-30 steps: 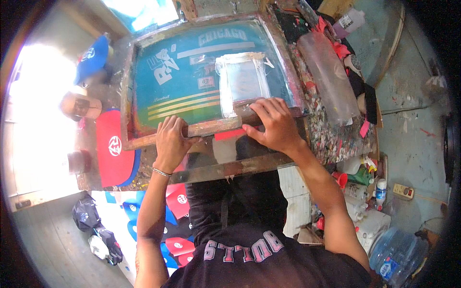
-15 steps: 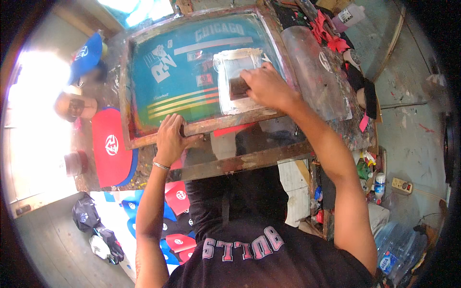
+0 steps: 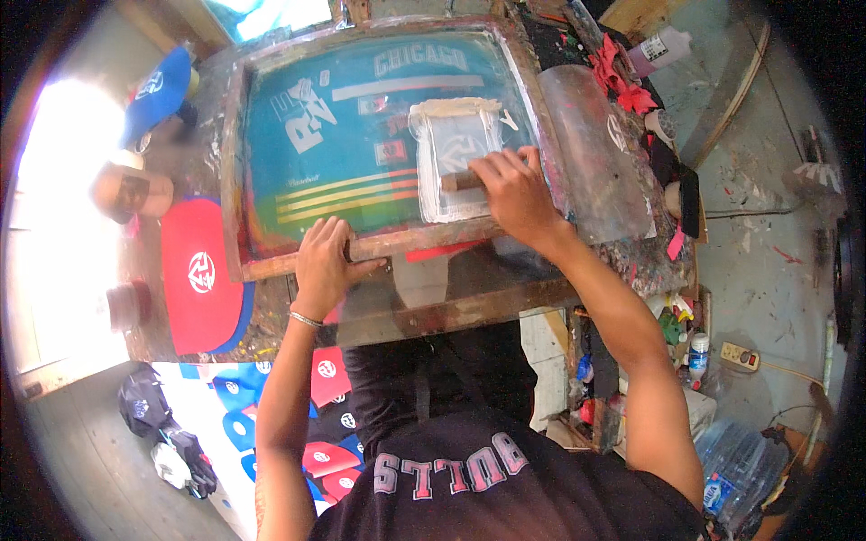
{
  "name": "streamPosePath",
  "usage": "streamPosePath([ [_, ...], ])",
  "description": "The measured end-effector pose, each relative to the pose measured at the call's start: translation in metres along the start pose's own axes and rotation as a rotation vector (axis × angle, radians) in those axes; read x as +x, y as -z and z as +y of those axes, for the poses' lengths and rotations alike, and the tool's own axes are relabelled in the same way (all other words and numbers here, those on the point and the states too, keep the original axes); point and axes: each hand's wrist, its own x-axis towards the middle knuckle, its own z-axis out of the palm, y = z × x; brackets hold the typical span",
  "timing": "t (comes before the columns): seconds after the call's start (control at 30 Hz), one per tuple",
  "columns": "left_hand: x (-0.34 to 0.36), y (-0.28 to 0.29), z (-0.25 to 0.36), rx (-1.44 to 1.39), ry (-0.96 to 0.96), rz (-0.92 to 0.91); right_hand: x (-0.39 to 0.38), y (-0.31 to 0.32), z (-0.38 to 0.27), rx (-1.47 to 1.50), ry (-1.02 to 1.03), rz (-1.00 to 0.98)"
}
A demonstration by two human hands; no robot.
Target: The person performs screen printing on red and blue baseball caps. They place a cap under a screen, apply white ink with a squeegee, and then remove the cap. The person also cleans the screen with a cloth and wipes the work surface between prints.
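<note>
A wooden screen-printing frame with teal mesh lies on the worktable, its mesh carrying several lettered and striped stencil areas. My left hand grips the frame's near rail, fingers over the top and thumb along it. In my right hand is a small wooden-handled squeegee, held over the right part of the mesh. Its lower edge is partly hidden. Around it lies a rectangle of white ink, thickest in a cream ridge along the far end; a round logo shows inside. Something red peeks out under the near rail.
Left of the frame lie a red cap panel with a white logo and a blue one. Jars stand at the left edge. A clear sheet, red scraps and a bottle are on the right.
My right hand has drawn the squeegee nearer to me and tilted it, and the logo within the white ink now shows. My left hand stays on the rail. The view has shifted slightly.
</note>
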Motion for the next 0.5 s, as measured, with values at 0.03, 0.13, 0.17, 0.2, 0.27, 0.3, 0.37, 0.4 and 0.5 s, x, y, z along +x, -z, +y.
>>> streamPosePath([
  [0.03, 0.000, 0.000, -0.001, 0.003, 0.000, -0.001, 0.009, -0.006, 0.008, -0.032, -0.013, 0.050],
  [0.13, 0.004, 0.003, 0.002, 0.009, -0.005, -0.002, 0.049, -0.024, 0.037, -0.015, -0.024, 0.091],
  [0.17, 0.004, 0.004, 0.004, 0.013, -0.005, -0.003, 0.061, -0.028, 0.044, 0.002, -0.028, 0.094],
  [0.2, 0.004, 0.006, 0.003, 0.019, 0.002, -0.005, 0.073, -0.025, 0.047, 0.022, -0.062, 0.011],
  [0.27, 0.003, 0.007, 0.003, 0.023, 0.014, -0.005, 0.097, -0.008, 0.055, 0.145, -0.091, -0.182],
  [0.3, 0.003, 0.006, 0.003, 0.021, -0.002, 0.017, 0.106, -0.003, 0.062, 0.205, -0.106, -0.282],
  [0.37, 0.003, 0.004, 0.001, 0.018, -0.034, 0.061, 0.120, -0.007, 0.074, 0.219, -0.076, -0.165],
  [0.4, 0.004, 0.005, 0.001, 0.016, -0.019, 0.036, 0.126, -0.008, 0.076, 0.203, -0.071, -0.116],
  [0.5, 0.006, 0.008, 0.004, 0.017, -0.001, -0.004, 0.139, -0.023, 0.091, 0.179, -0.041, -0.050],
])
